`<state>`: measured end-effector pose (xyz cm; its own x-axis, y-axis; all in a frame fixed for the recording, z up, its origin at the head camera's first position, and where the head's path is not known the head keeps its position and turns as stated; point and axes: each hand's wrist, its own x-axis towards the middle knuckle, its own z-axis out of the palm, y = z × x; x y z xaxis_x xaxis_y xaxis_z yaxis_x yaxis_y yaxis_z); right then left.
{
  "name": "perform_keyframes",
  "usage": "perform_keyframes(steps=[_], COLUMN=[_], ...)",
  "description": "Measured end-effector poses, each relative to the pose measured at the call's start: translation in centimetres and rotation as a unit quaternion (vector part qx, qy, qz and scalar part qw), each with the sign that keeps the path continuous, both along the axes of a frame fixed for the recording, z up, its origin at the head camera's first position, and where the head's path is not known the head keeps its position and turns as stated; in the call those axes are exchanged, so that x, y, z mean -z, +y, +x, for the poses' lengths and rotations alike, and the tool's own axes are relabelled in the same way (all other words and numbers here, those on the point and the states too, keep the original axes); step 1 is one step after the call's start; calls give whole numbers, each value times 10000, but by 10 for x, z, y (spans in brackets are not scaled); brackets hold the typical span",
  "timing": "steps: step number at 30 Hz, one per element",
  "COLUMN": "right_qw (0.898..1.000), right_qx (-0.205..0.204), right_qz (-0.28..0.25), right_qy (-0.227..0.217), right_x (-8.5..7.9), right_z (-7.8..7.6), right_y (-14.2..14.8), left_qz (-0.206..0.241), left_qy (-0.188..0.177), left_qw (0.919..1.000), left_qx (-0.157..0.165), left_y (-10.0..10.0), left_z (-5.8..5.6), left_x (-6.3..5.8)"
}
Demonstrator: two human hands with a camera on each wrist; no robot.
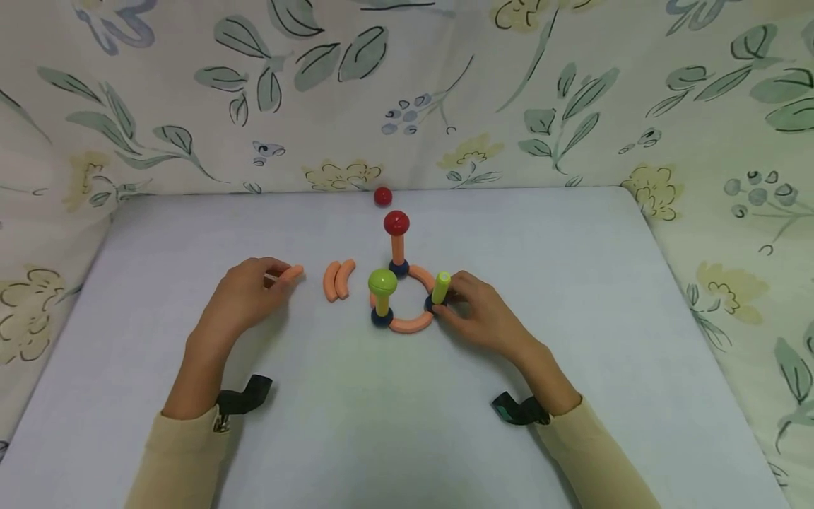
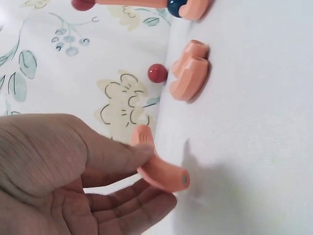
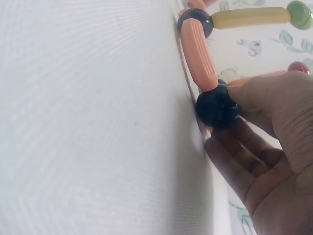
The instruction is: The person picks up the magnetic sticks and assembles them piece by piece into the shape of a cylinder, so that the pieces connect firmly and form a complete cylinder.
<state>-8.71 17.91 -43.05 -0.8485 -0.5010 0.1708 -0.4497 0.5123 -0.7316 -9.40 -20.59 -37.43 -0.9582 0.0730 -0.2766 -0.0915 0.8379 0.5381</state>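
Observation:
My left hand [image 1: 251, 293] pinches a curved orange stick [image 2: 166, 174] between thumb and fingers, lifted off the table. My right hand [image 1: 480, 311] grips a dark blue ball [image 3: 218, 106] at the right of a ring on the table. From that ball rises a yellow-green stick [image 1: 441, 288] with a bare top. The ring joins dark blue balls with curved orange sticks [image 1: 411, 324]. At its front left, a yellow stick carries a green ball [image 1: 383, 282]. At the back, a straight orange stick [image 1: 398, 249] carries a red ball [image 1: 397, 223].
Two curved orange sticks [image 1: 337, 281] lie side by side between my left hand and the ring. A loose red ball [image 1: 383, 196] sits at the back edge of the white table [image 1: 305, 438]. Behind it hangs a flowered cloth [image 1: 470, 42].

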Motion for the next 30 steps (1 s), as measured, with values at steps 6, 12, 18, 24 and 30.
perform_keyframes(steps=[6, 12, 18, 24, 30], right_qw=[10000, 10000, 9998, 9998, 9999], right_qx=[-36, -30, 46, 61, 26], right_qz=[4, 62, 189, 207, 127], right_qy=[37, 33, -46, -2, -7], right_x=[-2, -2, -1, -2, -1], right_z=[-1, -1, 1, 0, 1], right_y=[1, 0, 0, 1, -1], left_qz=[398, 1050, 1967, 2479, 3101], left_qy=[-211, -29, -343, -373, -508], left_qw=[9990, 9944, 9794, 9666, 9481], left_qx=[23, 67, 291, 536, 492], left_y=[-3, -6, 8, 39, 60], left_z=[-2, -4, -13, -31, -40], left_x=[-10, -26, -40, -50, -53])
